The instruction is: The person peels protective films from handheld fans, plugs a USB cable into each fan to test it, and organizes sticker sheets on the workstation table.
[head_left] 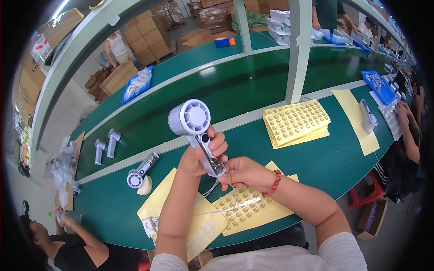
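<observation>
A lavender handheld fan [190, 118] with a round grille is raised above the bench. My left hand [193, 159] is wrapped round its handle, fingers showing on the far side. The handle's lower front is uncovered, and a dark strip with small electronic parts [212, 165] shows there. At the handle's bottom end, my right hand [242, 174] pinches the end of a white cable [236, 198]; its plug is hidden by the fingers, so I cannot tell whether it sits in the fan. The cable runs down to a white block [149, 226] beside my left forearm.
Yellow sticker sheets [253, 205] lie under my forearms, with another stack [296, 122] farther back. One fan [142, 171] rests by a tape roll [145, 185]; two more [110, 143] lie on the left. A metal post [299, 54] rises behind. Co-workers sit at both sides.
</observation>
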The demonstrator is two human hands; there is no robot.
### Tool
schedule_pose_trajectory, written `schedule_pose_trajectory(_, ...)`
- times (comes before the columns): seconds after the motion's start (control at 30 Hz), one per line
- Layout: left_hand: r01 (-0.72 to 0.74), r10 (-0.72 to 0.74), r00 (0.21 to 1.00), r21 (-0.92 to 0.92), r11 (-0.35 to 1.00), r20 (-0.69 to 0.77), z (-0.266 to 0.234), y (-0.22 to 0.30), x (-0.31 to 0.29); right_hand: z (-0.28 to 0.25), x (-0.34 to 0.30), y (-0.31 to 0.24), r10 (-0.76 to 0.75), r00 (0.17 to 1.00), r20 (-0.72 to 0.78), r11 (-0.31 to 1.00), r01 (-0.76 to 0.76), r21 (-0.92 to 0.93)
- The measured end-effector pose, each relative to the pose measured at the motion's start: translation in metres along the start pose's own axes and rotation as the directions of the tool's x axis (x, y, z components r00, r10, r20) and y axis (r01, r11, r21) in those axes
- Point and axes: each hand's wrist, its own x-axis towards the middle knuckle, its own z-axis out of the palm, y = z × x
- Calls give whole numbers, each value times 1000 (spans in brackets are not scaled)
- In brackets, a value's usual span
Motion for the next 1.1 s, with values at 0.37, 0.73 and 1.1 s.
schedule_pose_trajectory(0.37,168,-161,985,127,978,-66,9,-4,3,-13,-1,4,-36,996,86,988,48,-147)
schedule_pose_trajectory(0.73,316,-158,902,365,876,-402,3,-5,26,-33,20,17,-90,995,46,978,97,-186)
schedule_pose_trajectory(1.1,544,307,747,808,227,-589,-13,-25,50,-42,21,24,-64,976,-209,984,27,-176)
